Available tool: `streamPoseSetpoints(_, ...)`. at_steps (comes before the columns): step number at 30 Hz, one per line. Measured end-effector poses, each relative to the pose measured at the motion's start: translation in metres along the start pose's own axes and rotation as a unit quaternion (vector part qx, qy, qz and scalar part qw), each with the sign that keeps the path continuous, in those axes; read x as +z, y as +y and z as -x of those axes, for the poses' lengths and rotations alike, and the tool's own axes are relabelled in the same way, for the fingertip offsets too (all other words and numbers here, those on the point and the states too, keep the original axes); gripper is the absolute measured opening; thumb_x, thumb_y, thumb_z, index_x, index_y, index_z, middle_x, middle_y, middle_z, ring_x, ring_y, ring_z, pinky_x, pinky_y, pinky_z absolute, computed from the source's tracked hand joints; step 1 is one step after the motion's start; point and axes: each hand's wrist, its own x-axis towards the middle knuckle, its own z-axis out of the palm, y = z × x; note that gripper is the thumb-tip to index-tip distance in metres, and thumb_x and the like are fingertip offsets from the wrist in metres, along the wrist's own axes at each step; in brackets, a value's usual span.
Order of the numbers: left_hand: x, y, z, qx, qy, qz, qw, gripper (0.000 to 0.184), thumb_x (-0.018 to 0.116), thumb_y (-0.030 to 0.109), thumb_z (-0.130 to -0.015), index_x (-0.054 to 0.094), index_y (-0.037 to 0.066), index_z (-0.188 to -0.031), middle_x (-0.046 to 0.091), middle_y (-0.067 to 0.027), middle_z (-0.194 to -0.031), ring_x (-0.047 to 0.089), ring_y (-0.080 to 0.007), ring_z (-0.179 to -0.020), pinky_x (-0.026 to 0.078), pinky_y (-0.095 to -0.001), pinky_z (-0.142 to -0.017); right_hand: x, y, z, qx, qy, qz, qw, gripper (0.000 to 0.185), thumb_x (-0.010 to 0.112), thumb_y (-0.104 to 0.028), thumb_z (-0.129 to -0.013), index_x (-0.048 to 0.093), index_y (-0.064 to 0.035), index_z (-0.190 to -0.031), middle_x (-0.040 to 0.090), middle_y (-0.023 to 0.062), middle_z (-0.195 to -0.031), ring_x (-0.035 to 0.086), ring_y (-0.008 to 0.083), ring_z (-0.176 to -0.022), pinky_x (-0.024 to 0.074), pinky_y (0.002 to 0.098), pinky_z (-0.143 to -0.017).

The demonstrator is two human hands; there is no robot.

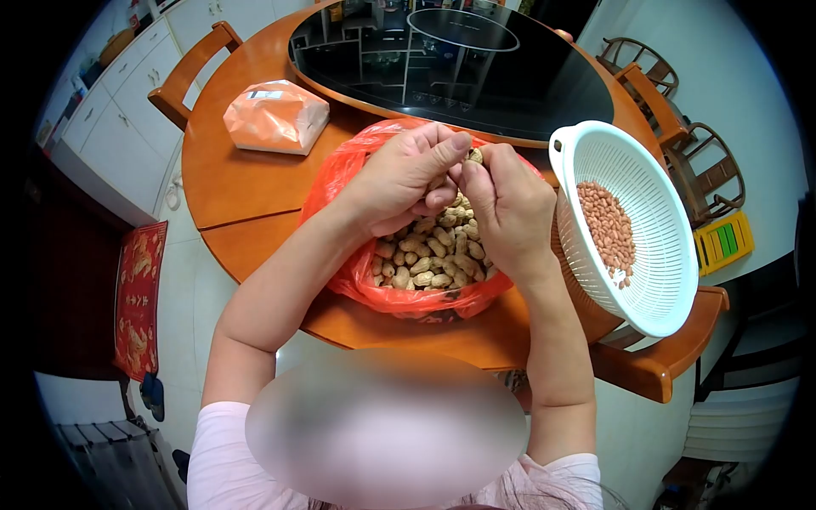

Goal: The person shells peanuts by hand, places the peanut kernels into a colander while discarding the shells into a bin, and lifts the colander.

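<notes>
Currently, your left hand [415,172] and right hand [515,204] pinch one peanut [475,156] between their fingertips, above the red bag [404,301] of unshelled peanuts [438,253] on the bench [225,191]; a white basket [667,246] holding shelled nuts [605,223] sits to the bag's right.

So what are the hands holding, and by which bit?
A peanut, between the fingers of the left hand and right hand. They hide exactly where it's gripped.

Tan peanuts [432,255] show in a translucent red bag [374,293] at the orange-brown bench's [229,191] near edge; reddish-brown kernels [605,225] in a white colander [661,223] at its right; glossy black turntable [459,85] toward its far edge.
</notes>
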Motion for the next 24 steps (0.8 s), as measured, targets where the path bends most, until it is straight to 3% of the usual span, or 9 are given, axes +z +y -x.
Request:
streamPoseSetpoints(10,0.004,-0.01,-0.003,0.042,0.027,0.052,0.997,0.014,0.051,0.018,-0.093,0.042,0.009,-0.088,0.052,-0.0019,-0.07,0.046,-0.0038,-0.05,0.032,-0.0158,-0.037,0.013,0.007,0.004,0.052,0.016,-0.034,0.998,0.015,0.05,-0.015,-0.089,0.053,-0.0019,-0.082,0.057,0.0138,-0.066,0.057,0.0282,-0.057,0.0427,0.0354,-0.05)
streamPoseSetpoints(13,0.006,-0.01,-0.003,0.041,0.055,0.063,0.996,0.012,0.05,0.015,-0.093,0.042,0.008,-0.089,0.052,-0.0021,-0.069,0.047,-0.0042,-0.05,0.032,-0.0159,-0.037,0.02,0.011,0.007,0.133,0.028,-0.149,0.98,0.018,0.046,-0.017,-0.092,0.054,-0.0012,-0.086,0.058,0.013,-0.068,0.06,0.0245,-0.058,0.0435,0.0344,-0.051)
streamPoseSetpoints(15,0.006,-0.01,-0.002,0.035,0.065,0.066,0.995,0.01,0.049,0.014,-0.094,0.042,0.008,-0.089,0.053,-0.0032,-0.069,0.047,-0.0045,-0.05,0.032,-0.0161,-0.037,0.017,0.006,0.006,0.17,0.02,-0.21,0.963,0.02,0.044,-0.018,-0.094,0.054,-0.0016,-0.089,0.059,0.0091,-0.068,0.058,0.0172,-0.058,0.0428,0.0299,-0.051)
streamPoseSetpoints(17,0.006,-0.008,-0.002,0.03,0.074,0.071,0.994,0.01,0.048,0.013,-0.094,0.042,0.007,-0.089,0.054,-0.0048,-0.07,0.047,-0.0048,-0.05,0.033,-0.0161,-0.037,0.014,0.005,0.004,0.233,-0.001,-0.301,0.925,0.022,0.042,-0.021,-0.095,0.055,-0.0031,-0.091,0.057,0.0038,-0.07,0.053,0.0094,-0.057,0.0399,0.0233,-0.05)
streamPoseSetpoints(19,0.004,-0.005,-0.002,0.024,0.081,0.077,0.993,0.01,0.048,0.013,-0.094,0.042,0.007,-0.089,0.057,-0.0068,-0.071,0.047,-0.0051,-0.05,0.033,-0.0161,-0.038,0.009,0.007,0.002,0.318,-0.033,-0.415,0.852,0.025,0.04,-0.025,-0.096,0.055,-0.0056,-0.092,0.053,-0.0031,-0.072,0.045,0.0011,-0.058,0.0347,0.0146,-0.048)
streamPoseSetpoints(22,0.005,0.0,0.0,0.021,0.064,0.078,0.995,0.011,0.047,0.015,-0.094,0.043,0.006,-0.09,0.06,-0.0092,-0.073,0.047,-0.005,-0.051,0.033,-0.0158,-0.038,0.006,-0.003,-0.005,0.38,-0.009,-0.502,0.777,0.024,0.041,-0.027,-0.095,0.055,-0.0083,-0.092,0.048,-0.0062,-0.067,0.039,-0.0007,-0.055,0.0266,0.0119,-0.045)
streamPoseSetpoints(24,0.001,0.0,-0.001,0.014,0.028,0.091,0.995,0.012,0.046,0.016,-0.095,0.043,0.006,-0.09,0.06,-0.0094,-0.074,0.047,-0.0047,-0.051,0.033,-0.0157,-0.038,0.004,-0.002,-0.004,0.39,-0.014,-0.532,0.752,0.024,0.042,-0.027,-0.095,0.055,-0.0075,-0.091,0.046,-0.006,-0.066,0.039,0.0001,-0.054,0.0268,0.0127,-0.043)
